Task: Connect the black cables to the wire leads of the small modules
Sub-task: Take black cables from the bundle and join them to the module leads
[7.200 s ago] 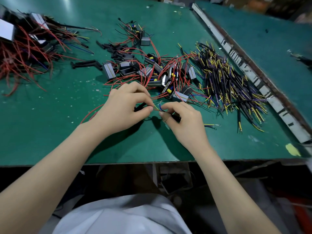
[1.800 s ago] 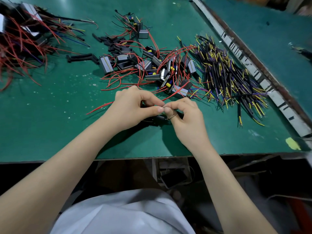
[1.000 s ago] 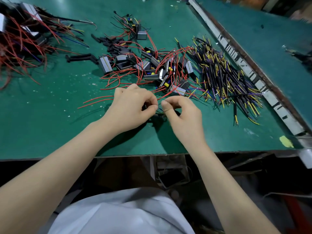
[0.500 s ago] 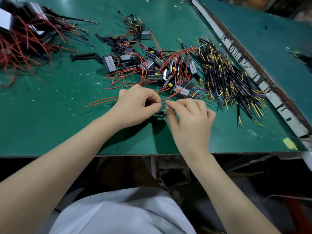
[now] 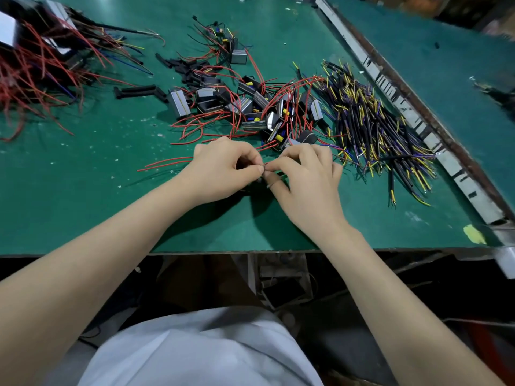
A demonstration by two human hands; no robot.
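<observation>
At the green counter (image 5: 83,196), left hand (image 5: 223,168) and right hand (image 5: 303,176) each pinch fine wire ends (image 5: 263,165) together, fingers curled tight; grey modules with red leads (image 5: 250,112) crowd twelve o'clock, black yellow-tipped cables (image 5: 370,129) two o'clock.

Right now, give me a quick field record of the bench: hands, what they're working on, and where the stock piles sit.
left hand: fingertips pinch a fine wire end at the meeting point
right hand: fingertips pinch against the left's, same spot
joint: mostly hidden between the fingertips
loose modules: heap with red leads, just beyond the hands
black cables: pile with yellow and purple ends, right of the modules
red-wired heap: far left corner
surface: green mat
</observation>
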